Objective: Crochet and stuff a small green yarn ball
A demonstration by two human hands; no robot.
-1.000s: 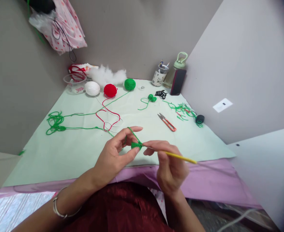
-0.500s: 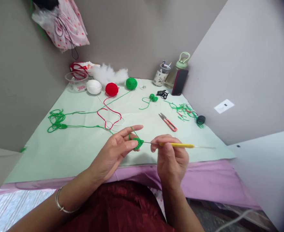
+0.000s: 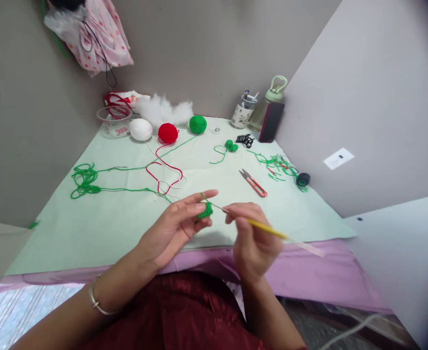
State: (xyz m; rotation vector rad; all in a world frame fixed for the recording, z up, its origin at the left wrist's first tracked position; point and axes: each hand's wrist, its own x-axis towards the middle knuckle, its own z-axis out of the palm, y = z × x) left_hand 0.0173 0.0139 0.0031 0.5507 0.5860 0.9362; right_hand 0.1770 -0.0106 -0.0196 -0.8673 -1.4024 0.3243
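Observation:
Between its thumb and fingers, my left hand [image 3: 175, 221] pinches a small green crochet piece [image 3: 205, 211], with green yarn running over the raised index finger. My right hand [image 3: 255, 238] grips a crochet hook [image 3: 266, 228] by its yellow handle, and the hook's thin metal shaft reaches to the upper edge of the piece. Whether the tip is inside a stitch is too small to tell. From the left hand, a green strand leads back to a loose heap of green yarn [image 3: 85, 181] on the table's left.
On the pale-covered table [image 3: 126, 233] lie white [image 3: 141, 130], red [image 3: 167, 133] and green [image 3: 198, 124] yarn balls, thread snips [image 3: 253, 183], yarn scraps [image 3: 277, 163] and a black hair claw [image 3: 245, 141]. White stuffing [image 3: 164, 111], a clear tub [image 3: 114, 122], a pen cup [image 3: 243, 113], a phone [image 3: 271, 122] and a bottle [image 3: 259, 115] stand behind.
My right hand has tilted the hook, so its rear end now points lower and its tip higher. My left hand has turned the crochet piece slightly, and its lower fingers show more.

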